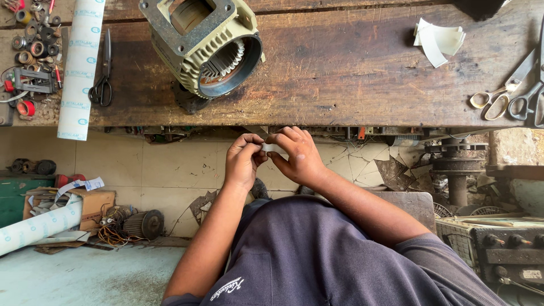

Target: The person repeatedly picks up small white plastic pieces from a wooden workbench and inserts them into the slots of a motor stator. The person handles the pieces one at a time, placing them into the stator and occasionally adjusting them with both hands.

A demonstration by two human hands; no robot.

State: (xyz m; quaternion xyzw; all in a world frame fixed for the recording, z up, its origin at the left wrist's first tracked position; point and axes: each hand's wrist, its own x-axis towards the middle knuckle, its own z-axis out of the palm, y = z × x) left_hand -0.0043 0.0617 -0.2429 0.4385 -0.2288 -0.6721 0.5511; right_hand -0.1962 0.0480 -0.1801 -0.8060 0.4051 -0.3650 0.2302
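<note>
Both hands meet just below the near edge of the wooden bench (340, 73), the left hand (243, 161) and the right hand (297, 156) curled in on each other and pinching a small white strip of insulation paper (273, 148) between thumbs and fingertips; the fingers are closed tight, not spread, and only a sliver of the strip shows between them. The strip sits at about 6 o'clock from the electric motor stator housing (207, 45), which lies tilted on the bench with its slotted bore facing the camera. The likeliest trouble, judging from the grip, is that so little of the strip is held that it could slip out and drop to the cracked tile floor (170, 170), or crease crookedly if the two hands press unevenly. At 9 o'clock from the stator lie black-handled scissors (103, 73) and a long roll of white sheet (82, 62), with a clutter of tape rolls and small parts (31, 51) beyond. Curled white paper offcuts (439, 39) rest at 3 o'clock, and more scissors (510, 96) lie at the bench's far right edge, their handles close enough to the rim that a knock could tip them off.
</note>
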